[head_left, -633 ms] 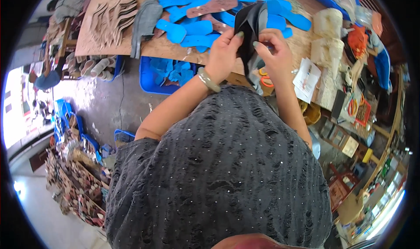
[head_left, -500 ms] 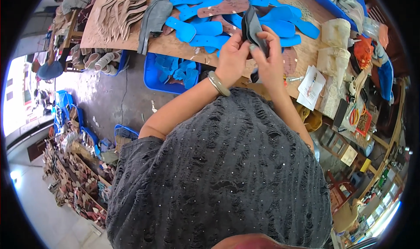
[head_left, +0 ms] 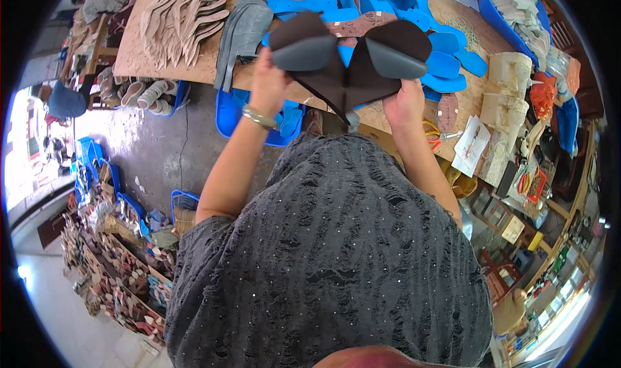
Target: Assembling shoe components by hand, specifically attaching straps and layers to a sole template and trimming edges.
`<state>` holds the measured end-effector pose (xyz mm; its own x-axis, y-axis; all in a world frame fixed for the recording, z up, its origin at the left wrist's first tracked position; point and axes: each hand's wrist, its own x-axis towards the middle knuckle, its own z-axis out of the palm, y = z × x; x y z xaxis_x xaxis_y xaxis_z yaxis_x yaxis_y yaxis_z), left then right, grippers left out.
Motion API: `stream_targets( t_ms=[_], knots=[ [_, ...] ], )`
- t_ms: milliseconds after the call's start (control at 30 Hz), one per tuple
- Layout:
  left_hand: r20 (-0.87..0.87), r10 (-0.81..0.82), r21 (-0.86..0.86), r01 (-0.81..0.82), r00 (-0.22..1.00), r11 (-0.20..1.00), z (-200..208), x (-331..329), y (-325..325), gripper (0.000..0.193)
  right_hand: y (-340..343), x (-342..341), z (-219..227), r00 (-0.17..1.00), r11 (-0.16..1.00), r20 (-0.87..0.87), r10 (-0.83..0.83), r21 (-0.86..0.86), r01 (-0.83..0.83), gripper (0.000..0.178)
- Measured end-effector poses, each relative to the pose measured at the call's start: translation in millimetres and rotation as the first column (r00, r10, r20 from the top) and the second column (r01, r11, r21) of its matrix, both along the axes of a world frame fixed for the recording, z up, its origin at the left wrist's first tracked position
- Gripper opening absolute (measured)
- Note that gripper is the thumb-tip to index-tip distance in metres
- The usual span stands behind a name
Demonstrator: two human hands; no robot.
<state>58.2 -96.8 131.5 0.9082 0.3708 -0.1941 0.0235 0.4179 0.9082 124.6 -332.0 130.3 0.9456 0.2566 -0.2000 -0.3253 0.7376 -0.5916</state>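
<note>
A dark brown shoe upper (head_left: pixel 398 35) with grey panels is spread into two wide lobes above the table's near edge. Its lobes appear joined at the middle, low down. My left hand (head_left: pixel 268 90) is closed on the left lobe's outer edge, fingers partly behind it. The right lobe's lower edge is pinched in my right hand (head_left: pixel 405 106). Behind the upper lie many blue sole-shaped pieces (head_left: pixel 443 64) and a pinkish-brown sole-shaped piece (head_left: pixel 362 25). Left of it is a stack of grey pieces (head_left: pixel 249 28).
Beige curved pieces (head_left: pixel 174 28) cover the table's left end. A blue bin (head_left: pixel 226 119) of blue scraps stands below the front edge. To the right are an orange-handled tool (head_left: pixel 432 132), a paper sheet (head_left: pixel 472 147), pale blocks (head_left: pixel 506 77) and a blue bin (head_left: pixel 495 12).
My hands have moved apart, left hand leftward, right hand slightly lower. The dark piece, folded narrow between them before, is now opened wide with its brown side showing.
</note>
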Motion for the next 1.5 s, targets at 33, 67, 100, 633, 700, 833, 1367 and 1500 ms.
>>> stream_targets(
  t_ms=[33,67,100,633,700,833,1367,1500],
  knots=[
    [-0.110,0.072,0.030,-0.069,0.991,0.997,-9.2,-0.7,29.5,0.032,7.6,3.4,2.0,1.000,0.999,-0.010,-0.023,0.024,0.023,0.037],
    [-0.218,0.139,0.067,-0.127,0.966,0.990,-16.0,-0.8,57.0,0.032,12.5,6.4,1.5,0.999,0.998,-0.020,-0.050,0.045,0.051,0.038],
    [-0.092,0.086,-0.007,-0.087,0.992,0.996,-12.5,1.9,74.0,0.033,13.8,11.4,-1.7,0.997,0.996,-0.041,-0.069,0.058,0.072,0.039],
    [-0.293,-0.479,0.006,0.502,0.828,0.865,-75.9,95.5,334.6,0.036,-57.0,15.8,-1.3,0.906,0.908,-0.068,-0.418,-0.065,0.414,0.039],
    [-0.384,-0.464,0.088,0.532,0.798,0.842,-100.3,116.6,350.5,0.036,-65.5,6.3,11.4,0.878,0.878,-0.080,-0.473,-0.130,0.461,0.039],
    [-0.609,0.047,0.648,0.462,0.792,0.605,-146.7,150.7,393.6,0.046,-83.2,-11.9,32.0,0.859,0.819,0.038,-0.511,-0.282,0.500,0.038],
    [-0.033,-0.965,-0.217,0.941,0.259,0.260,-25.3,92.8,-87.7,0.056,-49.4,-16.1,7.1,0.993,0.803,-0.096,-0.076,-0.595,0.004,0.035],
    [0.087,-0.778,-0.674,0.612,0.622,0.414,-6.4,78.1,-117.1,0.040,-63.5,-17.3,-7.9,0.984,0.841,-0.073,-0.160,-0.532,0.097,0.036]
  ],
)
